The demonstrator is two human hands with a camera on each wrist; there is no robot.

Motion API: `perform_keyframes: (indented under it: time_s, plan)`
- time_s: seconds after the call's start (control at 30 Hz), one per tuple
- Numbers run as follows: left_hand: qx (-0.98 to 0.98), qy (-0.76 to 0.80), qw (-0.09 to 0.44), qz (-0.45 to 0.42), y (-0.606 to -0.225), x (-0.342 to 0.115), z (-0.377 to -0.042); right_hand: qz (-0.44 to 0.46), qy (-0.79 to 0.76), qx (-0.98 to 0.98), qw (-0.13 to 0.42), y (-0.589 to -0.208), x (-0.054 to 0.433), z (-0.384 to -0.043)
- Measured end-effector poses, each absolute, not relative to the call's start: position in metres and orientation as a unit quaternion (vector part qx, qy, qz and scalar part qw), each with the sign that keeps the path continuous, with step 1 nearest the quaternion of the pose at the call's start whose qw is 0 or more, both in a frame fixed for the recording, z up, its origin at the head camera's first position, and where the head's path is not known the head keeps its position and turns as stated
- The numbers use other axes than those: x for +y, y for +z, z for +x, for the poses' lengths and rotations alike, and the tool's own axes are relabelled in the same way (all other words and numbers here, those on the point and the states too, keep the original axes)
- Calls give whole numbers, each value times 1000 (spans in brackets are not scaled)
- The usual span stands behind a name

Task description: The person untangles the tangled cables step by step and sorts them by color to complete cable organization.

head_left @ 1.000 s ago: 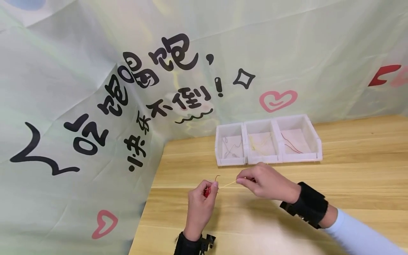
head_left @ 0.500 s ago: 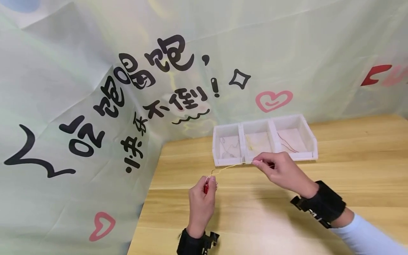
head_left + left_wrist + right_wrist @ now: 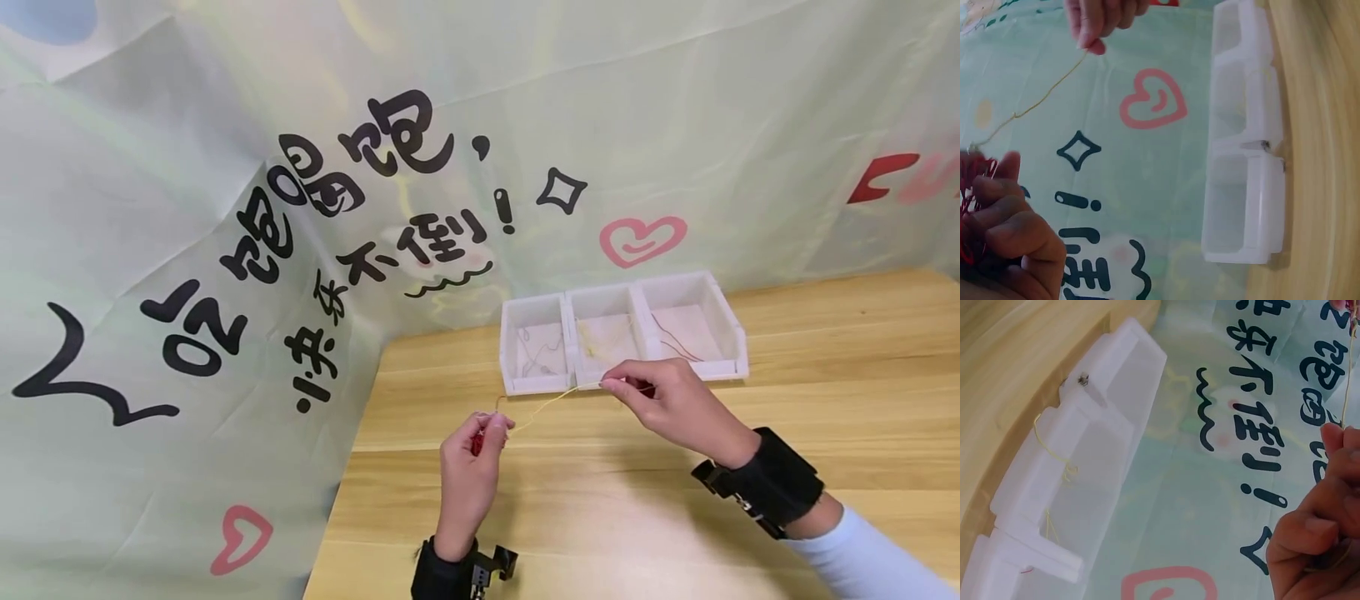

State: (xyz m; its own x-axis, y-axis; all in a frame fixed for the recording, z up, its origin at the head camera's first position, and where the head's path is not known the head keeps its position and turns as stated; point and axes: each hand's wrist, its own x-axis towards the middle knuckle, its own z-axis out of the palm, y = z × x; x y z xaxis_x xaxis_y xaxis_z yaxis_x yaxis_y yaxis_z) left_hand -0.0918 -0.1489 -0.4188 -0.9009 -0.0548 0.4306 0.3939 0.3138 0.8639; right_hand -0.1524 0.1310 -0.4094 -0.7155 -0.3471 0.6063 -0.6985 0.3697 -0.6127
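Note:
My left hand (image 3: 471, 475) grips a small bundle of red string (image 3: 974, 187) between curled fingers and thumb. A short reddish end sticks up above its fingertips in the head view. From that bundle a thin yellow string (image 3: 553, 402) runs up to my right hand (image 3: 667, 404), which pinches it between thumb and forefinger. The yellow string (image 3: 1047, 94) sags slightly and shows a small kink in the left wrist view. In the right wrist view a bit of string also shows inside the curled fingers of the right hand (image 3: 1319, 519).
Behind the hands, a white three-part bin (image 3: 540, 385) stands on the wooden table (image 3: 840, 350) against a printed cloth (image 3: 787, 167). Its compartments hold grey, yellow and red strings. One yellow strand (image 3: 1050, 447) hangs over the middle compartment's front edge.
My right hand has moved right and up, away from the left, drawing out a longer stretch of yellow string. Since half a second ago that string has slackened a little.

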Motion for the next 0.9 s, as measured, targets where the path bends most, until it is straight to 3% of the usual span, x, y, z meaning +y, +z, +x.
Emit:
perform_keyframes:
  time_s: [0.4,0.7,0.9]
  plan:
    - [-792,-566,201,-109,-425,-145,-91,220,485,-825,190,-404,151,-164]
    - [-792,-566,197,-115,-428,-143,-91,122,525,-834,120,-408,161,-175]
    - [-796,-568,181,-109,-431,-141,-90,75,531,-829,157,-419,164,-186]
